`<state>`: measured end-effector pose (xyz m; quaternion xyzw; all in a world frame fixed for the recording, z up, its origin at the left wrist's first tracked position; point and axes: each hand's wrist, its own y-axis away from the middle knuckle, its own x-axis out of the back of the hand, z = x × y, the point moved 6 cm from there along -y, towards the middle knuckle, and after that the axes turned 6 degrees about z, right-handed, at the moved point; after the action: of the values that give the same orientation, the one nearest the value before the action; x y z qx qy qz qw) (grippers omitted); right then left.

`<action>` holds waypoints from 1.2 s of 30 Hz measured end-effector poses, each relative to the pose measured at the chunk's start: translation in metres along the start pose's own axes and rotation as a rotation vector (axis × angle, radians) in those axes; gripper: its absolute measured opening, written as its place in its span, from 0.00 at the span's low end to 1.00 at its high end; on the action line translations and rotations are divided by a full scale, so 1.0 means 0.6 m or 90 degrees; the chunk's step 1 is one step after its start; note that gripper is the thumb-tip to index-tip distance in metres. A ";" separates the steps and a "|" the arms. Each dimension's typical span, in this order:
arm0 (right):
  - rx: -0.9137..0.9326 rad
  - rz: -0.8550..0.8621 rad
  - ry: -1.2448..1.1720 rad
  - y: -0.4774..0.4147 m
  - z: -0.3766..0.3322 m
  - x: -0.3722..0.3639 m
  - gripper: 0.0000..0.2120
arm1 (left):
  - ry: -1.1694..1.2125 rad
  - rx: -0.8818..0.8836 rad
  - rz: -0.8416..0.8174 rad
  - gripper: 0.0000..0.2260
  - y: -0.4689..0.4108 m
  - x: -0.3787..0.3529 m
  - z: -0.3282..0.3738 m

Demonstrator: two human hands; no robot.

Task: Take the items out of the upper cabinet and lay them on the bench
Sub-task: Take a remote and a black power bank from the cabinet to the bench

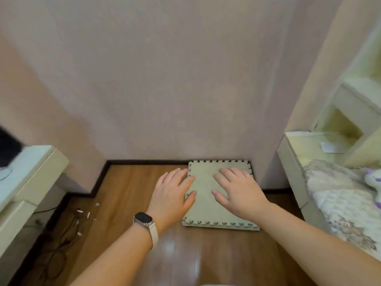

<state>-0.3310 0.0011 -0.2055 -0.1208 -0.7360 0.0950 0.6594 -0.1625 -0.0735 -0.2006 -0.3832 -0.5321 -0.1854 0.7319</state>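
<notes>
Foam mat (pixel 204 207), pale, square, tooth-edged, on glossy wood floor (pixel 127 182); left hand (pixel 173 195) and right hand (pixel 239 193) over it, fingers (pixel 226 175) wide.

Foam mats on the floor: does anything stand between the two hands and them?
Nothing visible does. The left hand shows over the left edge of the foam mats and the right hand over their middle, both with straight fingers. Whether they touch the mats cannot be told.
</notes>
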 end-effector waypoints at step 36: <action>0.565 -0.033 -0.197 -0.674 -0.725 -0.227 0.25 | -0.285 0.562 0.029 0.20 0.179 0.261 -0.779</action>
<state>0.0936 -0.4341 -0.1646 0.2071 -0.7166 0.4008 0.5320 0.2653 -0.3383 -0.1609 -0.0784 -0.6952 0.1609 0.6962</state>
